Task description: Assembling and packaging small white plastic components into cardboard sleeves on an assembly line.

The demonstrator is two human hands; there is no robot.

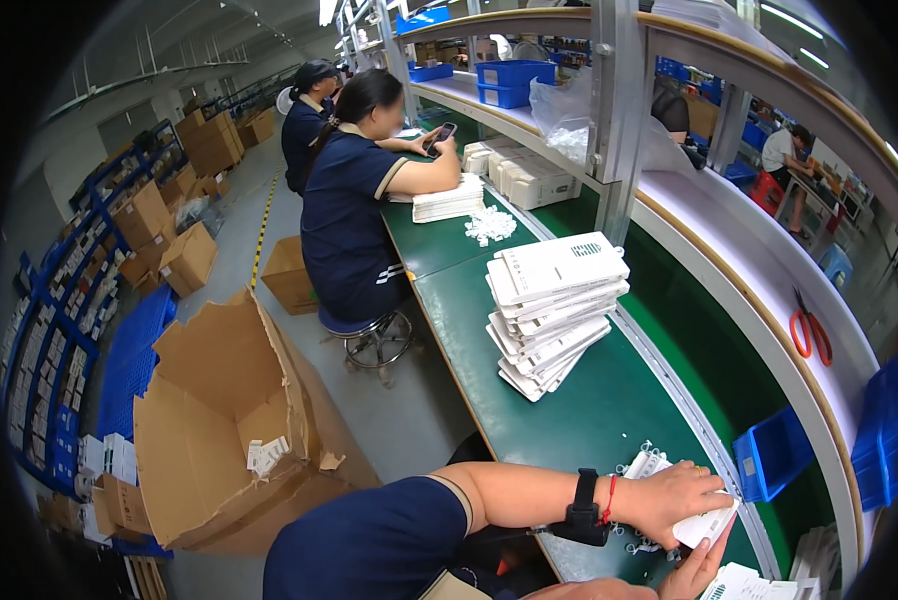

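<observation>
The head-worn fisheye looks down at the nearby green bench (549, 432).

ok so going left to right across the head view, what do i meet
Blue shelving rack → large open carton → stack of white packages → held white package → red-handled scissors → far-right blue bin.
</observation>
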